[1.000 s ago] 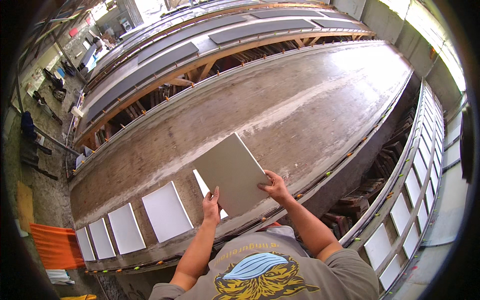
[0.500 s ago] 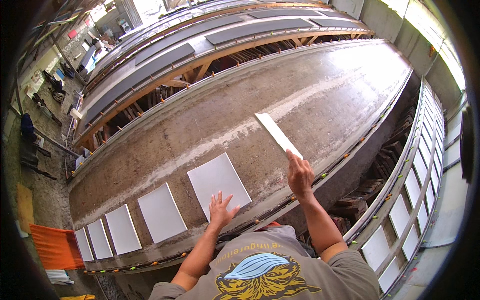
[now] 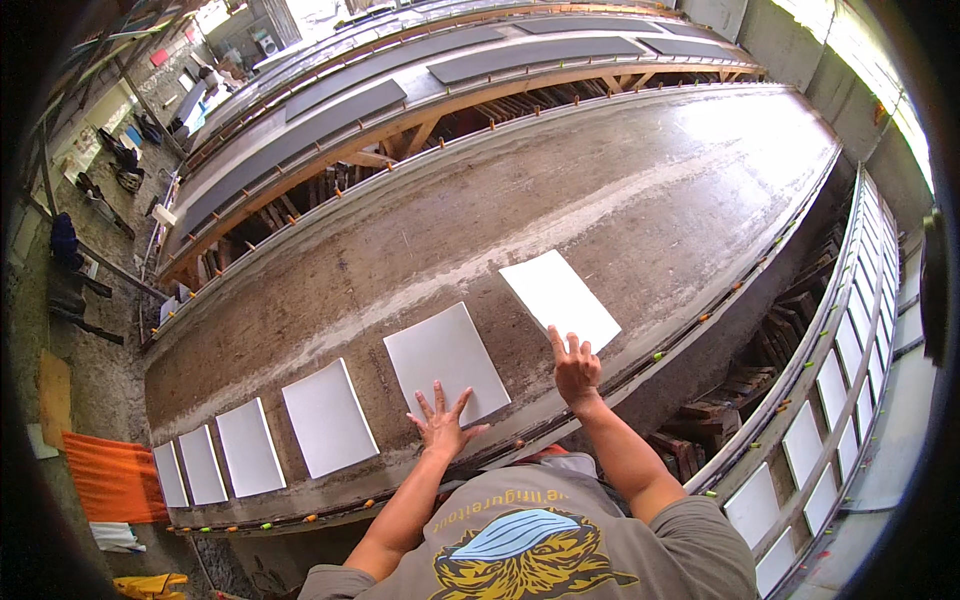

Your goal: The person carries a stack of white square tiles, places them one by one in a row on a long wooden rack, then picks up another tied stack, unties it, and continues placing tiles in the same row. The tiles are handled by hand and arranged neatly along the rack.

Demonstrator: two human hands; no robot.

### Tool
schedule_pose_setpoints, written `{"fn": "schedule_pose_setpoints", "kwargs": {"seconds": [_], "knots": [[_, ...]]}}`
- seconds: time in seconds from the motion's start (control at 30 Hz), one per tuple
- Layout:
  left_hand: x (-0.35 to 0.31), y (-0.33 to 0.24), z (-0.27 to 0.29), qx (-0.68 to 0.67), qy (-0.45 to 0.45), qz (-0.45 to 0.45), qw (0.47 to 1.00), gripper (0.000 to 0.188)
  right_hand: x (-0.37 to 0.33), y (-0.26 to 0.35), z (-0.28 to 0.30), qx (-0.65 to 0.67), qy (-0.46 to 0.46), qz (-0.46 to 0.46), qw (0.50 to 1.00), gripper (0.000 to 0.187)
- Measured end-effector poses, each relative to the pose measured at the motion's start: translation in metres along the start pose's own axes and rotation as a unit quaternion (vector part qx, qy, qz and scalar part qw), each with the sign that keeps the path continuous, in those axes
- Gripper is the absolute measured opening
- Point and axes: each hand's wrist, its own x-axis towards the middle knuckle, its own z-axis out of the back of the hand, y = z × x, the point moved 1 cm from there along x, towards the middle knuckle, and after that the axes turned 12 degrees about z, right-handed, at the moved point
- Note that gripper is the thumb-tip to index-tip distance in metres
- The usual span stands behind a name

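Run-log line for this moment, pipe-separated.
left hand: open at white panel | right hand: open at neighbouring panel | table: panels in row

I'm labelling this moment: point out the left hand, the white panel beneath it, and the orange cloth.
Left hand point(image 3: 442, 431), head view: the back of the hand.
White panel point(image 3: 445, 350), head view: its bare upper face, beyond the fingertips.
Orange cloth point(image 3: 114, 478), head view: the middle of its face.

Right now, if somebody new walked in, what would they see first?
Probably the six white panels in a row on the long brown table. The left hand spreads over the second from the right, and the right hand is at the rightmost one's near edge. Then maybe the bright orange cloth at lower left.
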Motion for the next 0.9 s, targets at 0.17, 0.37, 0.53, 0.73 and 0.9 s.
{"fn": "schedule_pose_setpoints", "kwargs": {"seconds": [0.17,0.37,0.53,0.73,0.9], "knots": [[0.001,0.003,-0.009,-0.018,-0.033,0.01,0.999,0.092,0.011,-0.014,0.016,0.03,-0.024,-0.037,0.999,0.064],[-0.003,0.0,0.002,-0.019,-0.027,0.01,0.999,0.087,0.004,-0.012,0.006,0.003,-0.047,-0.027,0.999,0.059],[-0.005,-0.002,0.007,-0.004,-0.016,0.014,1.0,0.085,0.001,-0.005,-0.005,0.02,0.0,-0.024,1.0,0.059],[-0.006,-0.004,0.011,0.018,-0.01,0.021,1.0,0.082,-0.005,0.02,-0.012,0.082,0.066,-0.006,0.994,0.066],[-0.005,-0.004,0.011,0.029,-0.009,0.021,0.999,0.082,-0.013,0.029,-0.028,0.109,0.105,0.016,0.988,0.063]]}}
